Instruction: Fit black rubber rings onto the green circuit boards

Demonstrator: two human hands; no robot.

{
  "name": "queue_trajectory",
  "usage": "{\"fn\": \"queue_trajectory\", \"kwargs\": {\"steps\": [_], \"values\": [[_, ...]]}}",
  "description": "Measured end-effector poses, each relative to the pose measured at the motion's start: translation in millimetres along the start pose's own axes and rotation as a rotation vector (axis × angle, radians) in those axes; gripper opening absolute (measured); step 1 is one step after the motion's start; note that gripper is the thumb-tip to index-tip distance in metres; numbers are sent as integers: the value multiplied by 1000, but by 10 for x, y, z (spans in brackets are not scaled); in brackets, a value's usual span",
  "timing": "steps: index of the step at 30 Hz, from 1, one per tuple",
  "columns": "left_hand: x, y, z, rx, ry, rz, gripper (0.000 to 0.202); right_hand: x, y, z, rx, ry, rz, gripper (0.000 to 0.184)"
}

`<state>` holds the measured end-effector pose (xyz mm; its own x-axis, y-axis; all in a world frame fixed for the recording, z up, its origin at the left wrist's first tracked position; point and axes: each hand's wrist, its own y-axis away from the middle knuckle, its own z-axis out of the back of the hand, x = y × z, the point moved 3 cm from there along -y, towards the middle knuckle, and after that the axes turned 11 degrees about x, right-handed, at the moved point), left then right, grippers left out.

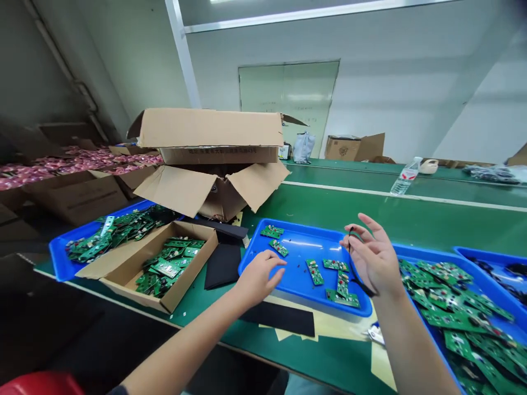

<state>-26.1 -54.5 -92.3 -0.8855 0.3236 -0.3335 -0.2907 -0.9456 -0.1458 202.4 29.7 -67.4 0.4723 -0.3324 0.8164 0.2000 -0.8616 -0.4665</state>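
Note:
My left hand (260, 277) hovers over the near left rim of the middle blue tray (296, 233), thumb and fingers apart, with nothing visible in it. Between the thumb and fingers of my right hand (377, 262) is a thin black strip (363, 286), which curves down past the wrist. Whether it is a cable or a band I cannot tell. Inside the middle tray lie several small green circuit boards, among them one circuit board (314, 272) at the centre and another circuit board (279, 248) near my left hand. Tiny dark bits are scattered between them.
A cardboard box (187, 285) of circuit boards and a heaped blue tray (61, 258) stand left. Another tray of boards (457, 302) is at right. Black sheets (284, 319) lie in front, near scissors (375, 333). Large cartons (209, 129) and a water bottle (405, 176) stand behind.

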Motion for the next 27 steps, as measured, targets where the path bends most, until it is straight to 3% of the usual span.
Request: {"fn": "queue_trajectory", "kwargs": {"steps": [5, 10, 14, 18, 22, 27], "values": [[32, -633, 33, 97, 76, 68, 25, -146, 83, 57, -49, 147, 56, 44], [-89, -960, -321, 296, 143, 101, 29, -131, 180, 63, -95, 315, 113, 49], [-247, -1032, -595, 365, 223, 151, 34, -122, 208, 20, -106, 406, 134, 57], [-240, -1100, -696, 364, 389, 190, 48, -128, 219, -8, -117, 465, 153, 59], [-138, -1099, -659, 343, 681, 196, 50, -115, 226, 3, -180, 477, 157, 57], [-40, -911, -404, 265, 1158, 156, 57, -123, 229, 52, -154, 336, 54, 56]]}}
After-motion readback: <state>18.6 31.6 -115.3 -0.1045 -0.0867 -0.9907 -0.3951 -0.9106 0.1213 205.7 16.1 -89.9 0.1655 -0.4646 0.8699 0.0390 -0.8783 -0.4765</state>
